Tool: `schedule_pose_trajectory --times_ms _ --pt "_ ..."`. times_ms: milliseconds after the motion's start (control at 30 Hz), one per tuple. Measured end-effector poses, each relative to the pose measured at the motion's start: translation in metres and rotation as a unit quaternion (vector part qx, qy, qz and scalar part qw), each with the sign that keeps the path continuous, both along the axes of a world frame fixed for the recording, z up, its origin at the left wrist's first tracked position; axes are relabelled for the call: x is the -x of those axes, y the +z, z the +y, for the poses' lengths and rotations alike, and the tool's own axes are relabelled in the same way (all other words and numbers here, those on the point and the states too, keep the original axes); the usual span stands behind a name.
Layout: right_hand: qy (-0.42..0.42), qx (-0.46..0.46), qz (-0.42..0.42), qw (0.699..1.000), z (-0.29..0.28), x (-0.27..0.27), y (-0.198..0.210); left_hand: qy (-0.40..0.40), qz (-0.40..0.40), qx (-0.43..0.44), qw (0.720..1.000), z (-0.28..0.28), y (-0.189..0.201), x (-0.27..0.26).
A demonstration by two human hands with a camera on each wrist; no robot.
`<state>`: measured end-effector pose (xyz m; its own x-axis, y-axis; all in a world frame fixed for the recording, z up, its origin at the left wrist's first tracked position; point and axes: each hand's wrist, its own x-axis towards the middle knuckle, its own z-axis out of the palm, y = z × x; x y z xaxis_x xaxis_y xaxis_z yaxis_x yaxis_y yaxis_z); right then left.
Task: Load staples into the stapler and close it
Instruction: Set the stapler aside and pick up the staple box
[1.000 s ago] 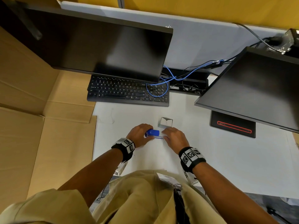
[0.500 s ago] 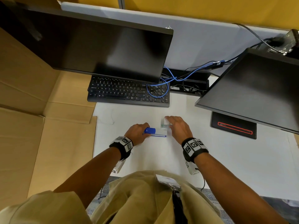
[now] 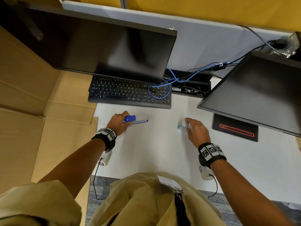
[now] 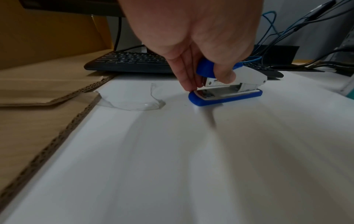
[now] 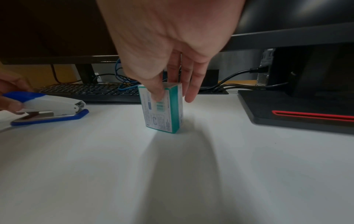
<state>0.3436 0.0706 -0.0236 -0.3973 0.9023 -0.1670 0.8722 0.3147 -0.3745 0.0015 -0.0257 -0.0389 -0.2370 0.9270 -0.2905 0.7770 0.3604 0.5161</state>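
Head view shows the stapler [image 3: 136,119] lying on the white desk [image 3: 154,152] in front of the keyboard [image 3: 128,92], with the staple box [image 3: 183,125] well apart from it to the right, near the black monitor base [image 3: 236,129]. The left hand [image 3: 118,122] grips the blue rear end of the stapler; in the left wrist view the thumb [image 4: 224,75] presses on the top cover while the other fingers [image 4: 186,78] reach down to the back of the blue base, so the hand is closed narrowly on it. The stapler looks shut, top resting down on the base, though whether staples are already inside cannot be told from any view. The right hand [image 3: 196,130] pinches the staple box, which stands upright on the desk; thumb and one or more fingers are curled over its top edge, and the remaining fingers hang down beside it, just off the cardboard. The top of the box may be open, but the blur makes that unsure. The step in hand seems to be dealing with the box, either fetching staples or setting it aside. If loading is not yet done, the next move calls for lifting the stapler cover with the left hand and drawing a strip from the box.
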Motion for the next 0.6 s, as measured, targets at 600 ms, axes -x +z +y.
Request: schedule_pose_trajectory --times_ms 600 --pt "0.032 0.165 0.08 0.982 0.021 0.071 -0.02 0.011 0.056 0.04 0.998 0.016 -0.001 -0.075"
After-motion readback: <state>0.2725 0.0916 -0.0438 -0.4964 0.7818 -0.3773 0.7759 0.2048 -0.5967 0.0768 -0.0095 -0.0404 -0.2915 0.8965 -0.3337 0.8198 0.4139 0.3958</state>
